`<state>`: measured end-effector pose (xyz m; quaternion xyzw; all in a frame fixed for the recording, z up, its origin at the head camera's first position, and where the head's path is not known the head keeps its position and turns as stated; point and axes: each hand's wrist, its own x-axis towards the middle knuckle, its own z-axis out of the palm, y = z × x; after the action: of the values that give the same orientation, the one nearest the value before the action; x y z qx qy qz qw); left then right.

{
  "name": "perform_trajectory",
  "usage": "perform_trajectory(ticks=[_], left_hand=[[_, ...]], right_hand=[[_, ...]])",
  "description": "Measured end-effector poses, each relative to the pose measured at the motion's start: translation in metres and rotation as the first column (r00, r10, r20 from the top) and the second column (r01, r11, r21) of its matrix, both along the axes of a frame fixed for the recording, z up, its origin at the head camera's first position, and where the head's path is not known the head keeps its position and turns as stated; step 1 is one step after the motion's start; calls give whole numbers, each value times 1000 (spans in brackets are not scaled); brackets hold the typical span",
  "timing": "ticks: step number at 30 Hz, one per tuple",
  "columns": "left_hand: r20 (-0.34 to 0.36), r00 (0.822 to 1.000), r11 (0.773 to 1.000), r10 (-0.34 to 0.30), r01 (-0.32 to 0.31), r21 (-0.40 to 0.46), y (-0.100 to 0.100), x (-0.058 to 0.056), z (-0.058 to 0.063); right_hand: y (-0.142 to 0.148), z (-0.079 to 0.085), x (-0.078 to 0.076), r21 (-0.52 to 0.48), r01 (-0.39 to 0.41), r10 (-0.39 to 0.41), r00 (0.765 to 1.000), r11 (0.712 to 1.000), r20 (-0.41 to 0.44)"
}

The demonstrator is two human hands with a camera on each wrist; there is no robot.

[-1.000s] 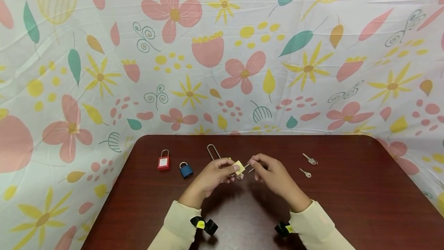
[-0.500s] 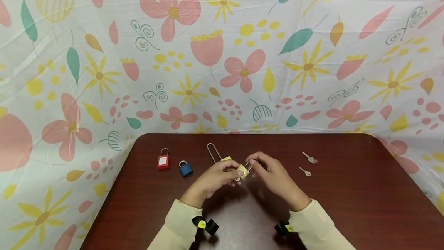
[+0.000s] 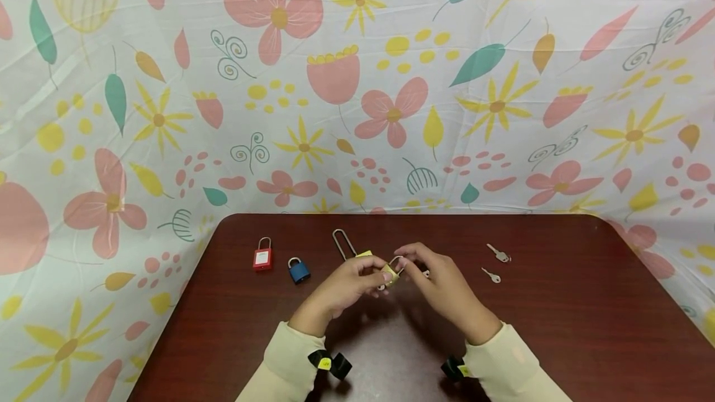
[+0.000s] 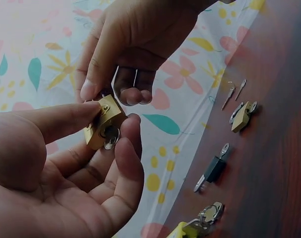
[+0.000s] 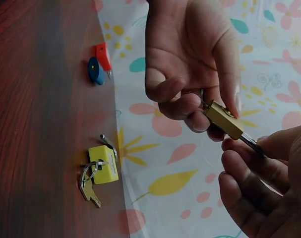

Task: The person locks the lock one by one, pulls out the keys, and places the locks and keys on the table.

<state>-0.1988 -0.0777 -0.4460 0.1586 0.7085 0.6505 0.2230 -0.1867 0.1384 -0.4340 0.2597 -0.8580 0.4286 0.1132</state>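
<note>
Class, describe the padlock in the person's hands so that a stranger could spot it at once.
Find the dark brown table, then the left hand and right hand meeting over it. The left grips a small gold padlock by its body; the right holds its shackle. Unlike the red padlock, blue padlock and yellow padlock resting on the table, it is held up.

Dark red-brown table (image 3: 586,327) before us, on it we log red padlock (image 3: 262,259), blue padlock (image 3: 299,272), yellow padlock (image 5: 109,172), brass padlock (image 4: 243,119), black padlock (image 4: 216,169), loose keys (image 3: 493,276)
</note>
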Motion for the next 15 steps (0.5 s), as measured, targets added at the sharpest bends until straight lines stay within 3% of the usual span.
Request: perform_trajectory(ticks=[7, 15], left_hand=[[-81, 996, 1000, 25, -26, -15, 4, 4, 3], [-102, 994, 999, 32, -32, 0, 4, 6, 7]], right_hand=[[-2, -2, 0, -38, 10, -12, 998, 999, -55], [-5, -6, 1, -47, 32, -35, 998, 998, -52]])
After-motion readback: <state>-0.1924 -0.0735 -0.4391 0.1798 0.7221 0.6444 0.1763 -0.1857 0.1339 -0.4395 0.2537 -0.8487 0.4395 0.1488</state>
